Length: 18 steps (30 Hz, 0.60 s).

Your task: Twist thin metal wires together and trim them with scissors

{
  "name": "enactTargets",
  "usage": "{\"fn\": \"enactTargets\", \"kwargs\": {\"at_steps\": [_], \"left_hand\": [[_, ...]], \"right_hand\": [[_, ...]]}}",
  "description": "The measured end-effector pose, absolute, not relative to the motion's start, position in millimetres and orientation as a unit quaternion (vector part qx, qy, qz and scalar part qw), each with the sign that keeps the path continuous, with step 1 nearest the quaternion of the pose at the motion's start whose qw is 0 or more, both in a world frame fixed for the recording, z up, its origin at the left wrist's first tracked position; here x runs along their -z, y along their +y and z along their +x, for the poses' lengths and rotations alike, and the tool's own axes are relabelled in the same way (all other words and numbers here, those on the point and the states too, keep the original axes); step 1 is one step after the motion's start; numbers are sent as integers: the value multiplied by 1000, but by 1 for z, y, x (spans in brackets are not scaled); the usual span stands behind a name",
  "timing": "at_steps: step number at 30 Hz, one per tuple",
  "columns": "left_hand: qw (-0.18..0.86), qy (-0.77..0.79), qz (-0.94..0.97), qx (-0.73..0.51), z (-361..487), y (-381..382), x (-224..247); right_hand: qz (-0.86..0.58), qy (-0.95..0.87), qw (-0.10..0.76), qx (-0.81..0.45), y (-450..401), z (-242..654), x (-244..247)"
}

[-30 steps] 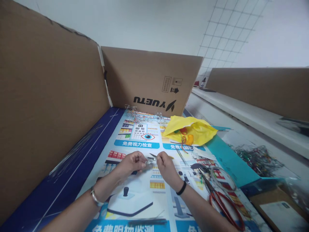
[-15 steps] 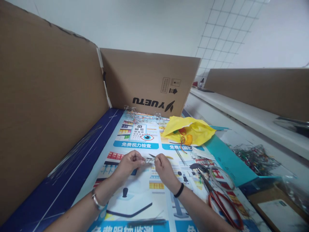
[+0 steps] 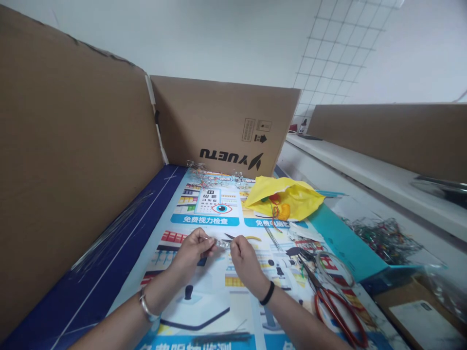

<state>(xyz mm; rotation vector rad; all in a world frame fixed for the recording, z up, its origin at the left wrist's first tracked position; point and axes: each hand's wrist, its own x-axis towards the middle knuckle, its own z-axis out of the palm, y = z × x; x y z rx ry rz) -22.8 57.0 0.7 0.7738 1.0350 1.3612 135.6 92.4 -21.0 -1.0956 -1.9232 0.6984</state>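
Note:
A small shiny piece of bent silvery wire point(image 3: 222, 243) spans the gap between my two hands, over the printed sheet. My left hand point(image 3: 196, 247) pinches its left end between thumb and fingers. Closed round the other end is my right hand point(image 3: 245, 261), thumb on top. The wire's exact shape is too small to make out. Just behind the right hand lies a tool with yellow handles point(image 3: 251, 238) and a dark tip, partly hidden by that hand.
Red-handled scissors point(image 3: 333, 304) lie at right beside a wire coil point(image 3: 333, 267). Behind them rests a yellow bag point(image 3: 292, 199) with coloured cord. A teal box point(image 3: 339, 238) adjoins tangled wires point(image 3: 386, 240). Straight wires point(image 3: 222, 336) lie in front. Cardboard walls point(image 3: 226, 121) stand behind and left.
Both hands have shifted slightly left with the wire piece. The view has moved a little; the things on the table lie as before.

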Motion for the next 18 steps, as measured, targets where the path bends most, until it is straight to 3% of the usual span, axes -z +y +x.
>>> {"fn": "enactTargets", "kwargs": {"at_steps": [9,18], "left_hand": [[609,454,310,-572,-21,56,-5],[574,484,300,-589,-17,54,-3]], "right_hand": [[-432,-759,418,-251,93,136,19],[-427,-733,422,-319,90,137,13]]}}
